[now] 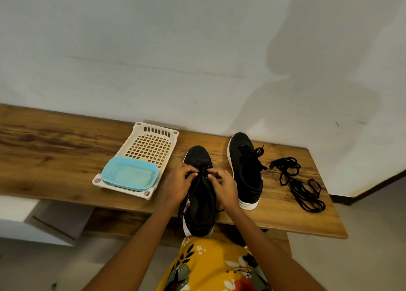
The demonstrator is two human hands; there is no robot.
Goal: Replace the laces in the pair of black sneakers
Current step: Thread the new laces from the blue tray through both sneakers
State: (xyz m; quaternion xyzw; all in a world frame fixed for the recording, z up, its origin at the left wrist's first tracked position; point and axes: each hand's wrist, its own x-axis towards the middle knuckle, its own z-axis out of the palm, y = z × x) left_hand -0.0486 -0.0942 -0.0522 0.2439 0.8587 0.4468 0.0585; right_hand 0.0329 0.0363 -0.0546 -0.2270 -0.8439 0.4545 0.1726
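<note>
Head view: a wooden table (55, 159) is seen from above, set against a white wall. At the middle of the table, a black sneaker (200, 205) is laid with its toe at 12 o'clock and its heel past the near edge. The left hand (179, 184) is curled at the shoe's 9 o'clock side, and a black lace (193, 194) is pinched in its fingertips near the front eyelets. The right hand (224, 186) is curled at the 3 o'clock side, and the lace seems to be pinched there too, though the dark lace is hard to tell from the dark shoe. Two long lace ends are trailed back over the shoe's opening toward 6 o'clock.

At 3 o'clock, just beside it, the second sneaker (247, 172) is stood, and its own lace is tied. Further toward 3 o'clock, a pile of loose black laces (296, 183) is spread on the wood. At 9 o'clock, a white plastic basket (151, 145) is placed, and a blue tub (130, 173) is set in its near end.
</note>
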